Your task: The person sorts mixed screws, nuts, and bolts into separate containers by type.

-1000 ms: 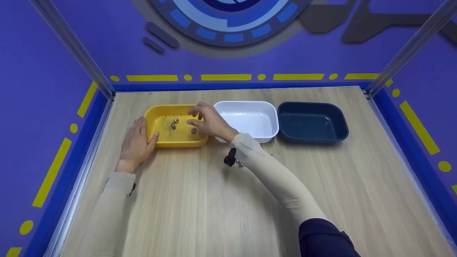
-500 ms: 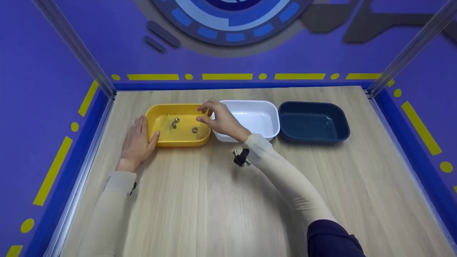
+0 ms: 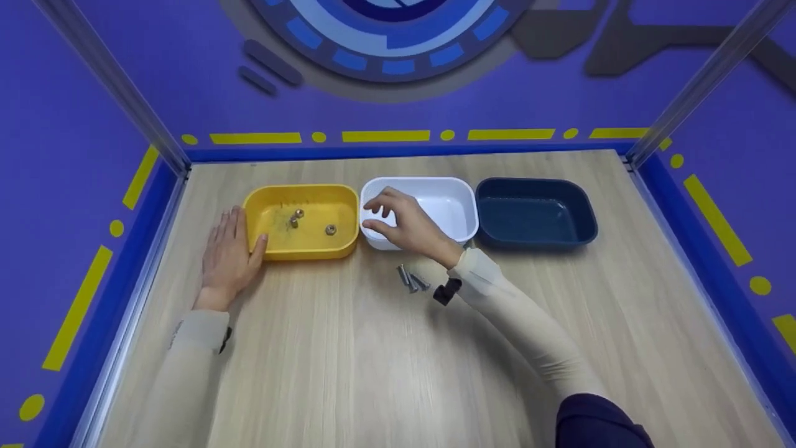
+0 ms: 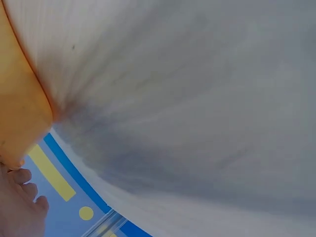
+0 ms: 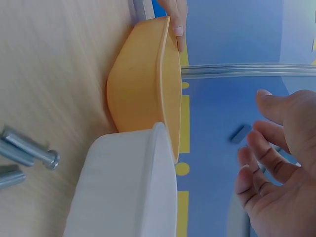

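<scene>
left hand (image 3: 230,252): flat on the bench (image 3: 348,361), fingers straight, thumb tip against the near-left corner of the yellow tray (image 3: 303,249). Grips nothing. Right wrist view shows its fingertips (image 5: 177,17) at the tray's far rim.
right hand (image 3: 407,224): hovers over the near-left corner of the white tray (image 3: 457,205), fingers loosely curled and spread, holding nothing. Right wrist view confirms: palm (image 5: 276,187) bare, fingers apart.
yellow tray: smooth plastic, rectangular, rounded corners, leftmost of three. Outer wall fills the left edge of the left wrist view (image 4: 19,108).
nuts (image 3: 297,218): three small metal pieces on the yellow tray floor, two close together and one (image 3: 331,229) apart to the right. Exact type too small to tell.
white tray: same shape, glossy plastic, touching or just beside the yellow tray; right wrist view (image 5: 128,192) shows their rims meeting.
dark blue tray (image 3: 536,211): same shape, rightmost, just beside the white one.
bolts (image 3: 410,279): grey metal, smooth shanks with round heads, lying on the bench just in front of the white tray, under the right wrist. Right wrist view (image 5: 29,148) shows them close up.
black mount (image 3: 446,290): on the right wrist, beside the bolts.
bench: pale wood-grain laminate.
surround: purple walls, yellow dash-and-dot markings, blue base strip, aluminium corner posts (image 3: 112,87).
writing: none readable in any view.
</scene>
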